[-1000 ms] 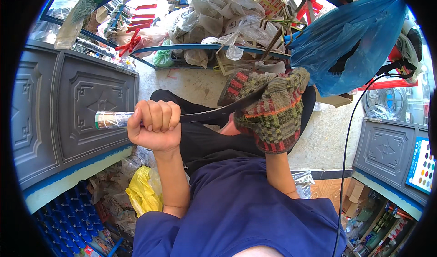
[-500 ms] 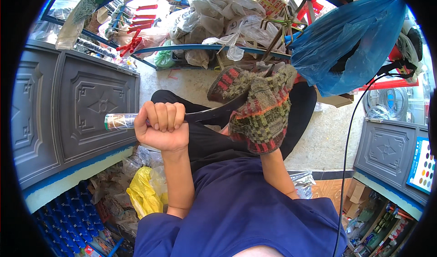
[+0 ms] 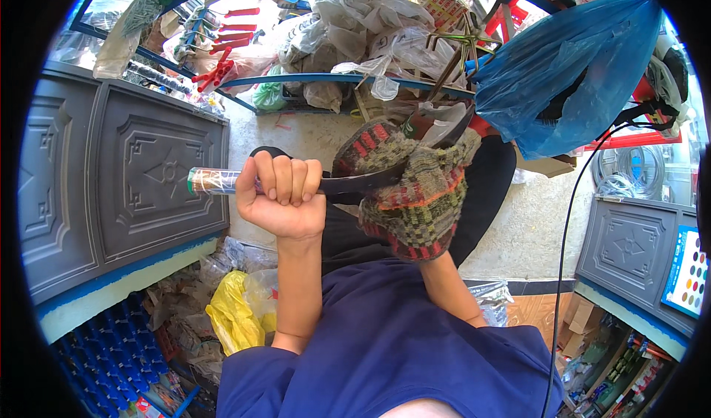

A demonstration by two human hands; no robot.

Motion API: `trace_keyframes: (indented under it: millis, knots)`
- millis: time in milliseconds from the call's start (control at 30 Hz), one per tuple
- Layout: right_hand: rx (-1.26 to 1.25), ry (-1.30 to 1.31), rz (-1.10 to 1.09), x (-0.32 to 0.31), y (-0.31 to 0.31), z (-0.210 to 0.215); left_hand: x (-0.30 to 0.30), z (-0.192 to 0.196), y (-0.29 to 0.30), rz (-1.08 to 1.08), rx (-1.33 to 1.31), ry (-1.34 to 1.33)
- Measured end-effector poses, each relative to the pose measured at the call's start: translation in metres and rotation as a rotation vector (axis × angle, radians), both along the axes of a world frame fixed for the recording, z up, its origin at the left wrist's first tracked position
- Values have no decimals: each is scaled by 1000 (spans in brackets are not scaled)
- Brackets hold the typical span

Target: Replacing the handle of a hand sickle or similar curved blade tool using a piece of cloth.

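Observation:
My left hand (image 3: 285,196) is fisted around the handle of a dark curved-blade tool (image 3: 355,183). The handle's end (image 3: 211,181), wrapped in clear plastic, sticks out to the left of the fist. A checked woven cloth (image 3: 415,203) in green, red and grey is bunched over the blade just right of my left hand. My right hand is hidden inside it and only the forearm (image 3: 452,292) shows below. The blade's tip (image 3: 459,125) curves out above the cloth. Both hands are raised over my lap.
A grey moulded panel (image 3: 126,181) stands at the left. A blue plastic bag (image 3: 570,77) hangs at the upper right. Behind are shelves with bagged goods (image 3: 370,32). A yellow bag (image 3: 233,318) lies at the lower left, and a black cable (image 3: 566,225) runs down the right.
My left hand has shifted a little to the right with the tool. The cloth has slid down the blade toward my left hand, baring more of the tip.

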State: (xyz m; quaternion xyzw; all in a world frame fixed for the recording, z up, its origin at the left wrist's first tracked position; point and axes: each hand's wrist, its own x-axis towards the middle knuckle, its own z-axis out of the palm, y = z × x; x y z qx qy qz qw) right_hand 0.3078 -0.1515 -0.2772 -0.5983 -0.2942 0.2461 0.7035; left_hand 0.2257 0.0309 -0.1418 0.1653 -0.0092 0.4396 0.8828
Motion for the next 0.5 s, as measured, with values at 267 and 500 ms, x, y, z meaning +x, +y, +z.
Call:
trace_keyframes:
  millis: [267, 500]
  knots:
    - [-24, -39, -29, -5, 14, 5, -8, 11, 8, 69, 47, -9]
    - [-55, -69, -45, 18, 13, 6, -19, 6, 9, 44, 113, 2]
